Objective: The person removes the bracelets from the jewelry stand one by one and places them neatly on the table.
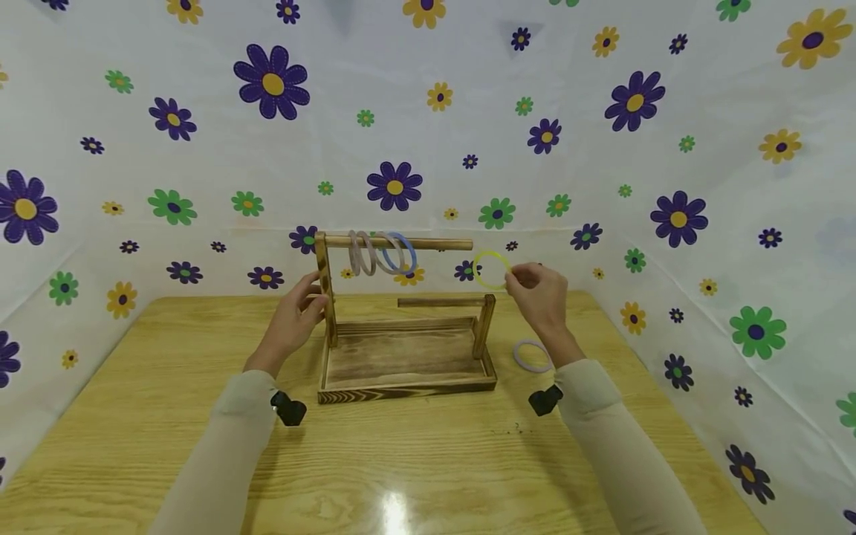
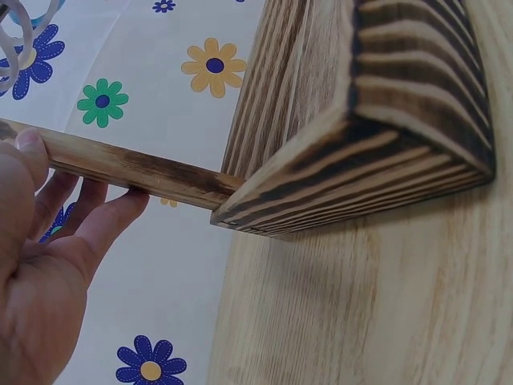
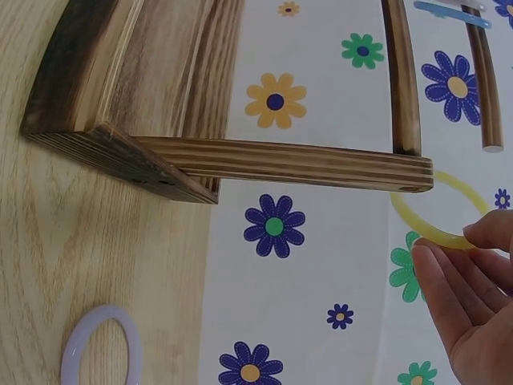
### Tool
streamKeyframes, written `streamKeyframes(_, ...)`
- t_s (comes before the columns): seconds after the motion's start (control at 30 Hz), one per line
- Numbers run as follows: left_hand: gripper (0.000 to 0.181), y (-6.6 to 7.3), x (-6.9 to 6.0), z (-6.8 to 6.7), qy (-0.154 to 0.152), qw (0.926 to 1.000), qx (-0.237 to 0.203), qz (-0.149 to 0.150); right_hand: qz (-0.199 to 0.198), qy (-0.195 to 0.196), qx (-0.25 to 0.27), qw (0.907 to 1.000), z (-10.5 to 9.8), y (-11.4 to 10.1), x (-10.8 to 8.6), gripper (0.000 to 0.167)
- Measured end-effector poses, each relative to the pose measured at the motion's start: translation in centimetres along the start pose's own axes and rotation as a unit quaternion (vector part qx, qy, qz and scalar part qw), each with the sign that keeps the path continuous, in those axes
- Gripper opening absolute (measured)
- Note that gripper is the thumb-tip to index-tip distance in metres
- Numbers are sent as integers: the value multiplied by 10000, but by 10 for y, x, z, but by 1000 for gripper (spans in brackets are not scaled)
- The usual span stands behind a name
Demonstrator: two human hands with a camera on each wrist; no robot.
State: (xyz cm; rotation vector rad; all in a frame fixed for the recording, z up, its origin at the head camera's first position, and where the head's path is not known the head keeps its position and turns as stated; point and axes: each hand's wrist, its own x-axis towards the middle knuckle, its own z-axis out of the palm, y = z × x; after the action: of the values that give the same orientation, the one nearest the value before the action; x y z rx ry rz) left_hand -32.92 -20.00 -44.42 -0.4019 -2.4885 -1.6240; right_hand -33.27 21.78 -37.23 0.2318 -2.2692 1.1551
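Observation:
A wooden stand (image 1: pixel 408 389) with a shallow tray base, two posts and two horizontal bars stands on the table. My left hand (image 1: pixel 295 318) holds its tall left post (image 2: pixel 136 166), thumb on one side and fingers on the other. Between thumb and fingertips of my right hand (image 1: pixel 540 296) is a yellow ring (image 3: pixel 423 230), held up just beyond the free end of the upper bar (image 1: pixel 441 244). Several rings hang on that bar: greyish ones (image 1: pixel 355 256) and a blue one (image 1: pixel 412 256). Below the right hand, a pale purple ring (image 3: pixel 70 353) lies on the table.
The lower bar (image 1: pixel 435 302) points left from the short right post (image 1: pixel 484 327). Flower-printed white sheeting (image 1: pixel 455 134) rises behind the wooden table (image 1: pixel 401 453) and along its sides. Dark wrist cameras (image 1: pixel 289 409) sit on both wrists.

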Motion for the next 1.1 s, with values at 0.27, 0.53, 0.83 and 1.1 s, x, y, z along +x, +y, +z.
streamKeyframes(0.27, 61, 3, 0, 0, -45, 10000, 7, 8, 6, 36, 47, 10000, -3, 6, -2, 16)
streamKeyframes(0.53, 59, 3, 2, 0, -26, 10000, -27, 48, -59, 66, -44, 10000, -7, 9, -1, 18)
streamKeyframes(0.83, 59, 2, 0, 1, -6, 10000, -77, 16, -76, -1, -32, 10000, -8, 11, -3, 18)
streamKeyframes(1.1, 58, 2, 0, 0, 19, 9999, -97, 62, 17, -39, 28, 10000, -8, 14, -4, 18)
